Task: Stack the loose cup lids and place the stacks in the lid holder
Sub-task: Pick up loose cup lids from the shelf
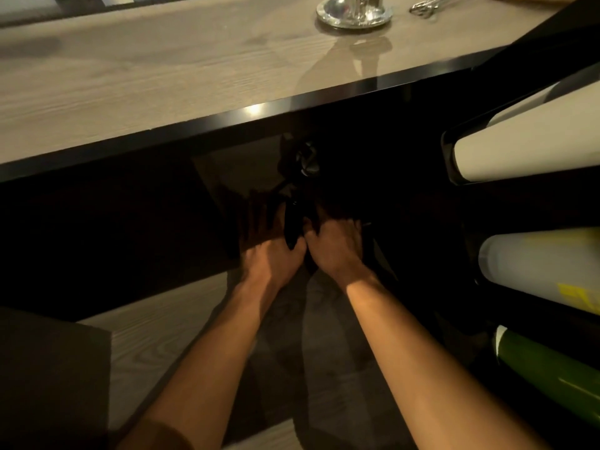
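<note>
Both forearms reach forward into the dark recess under the upper counter (pixel 130 92). The left hand (pixel 272 254) and right hand (pixel 334 245) lie close together, thumbs nearly touching. Between them stands a stack of black lids (pixel 290 227), edge-on. The left thumb hooks the stack's near edge and the left fingers run forward along its left side. The right hand's fingers are curled, knuckles up, against its right side. All the fingertips are lost in shadow.

Just beyond the stack a second dark, glinting bundle (pixel 303 157) sits deeper in the recess; what it is cannot be told.

At the right, a black rack (pixel 449 157) holds three sleeves lying on their sides: a white cup stack (pixel 519 141) on top, a translucent stack (pixel 535 264) below it, and a green stack (pixel 552 375) lowest.

The counter's black front edge (pixel 292 102) overhangs the hands. On the counter stand a chrome base (pixel 354 14) and a wire utensil (pixel 425 8), well apart from the hands. The lower wooden surface (pixel 156 329) lies under the forearms, with a dark panel (pixel 48 368) at its left.
</note>
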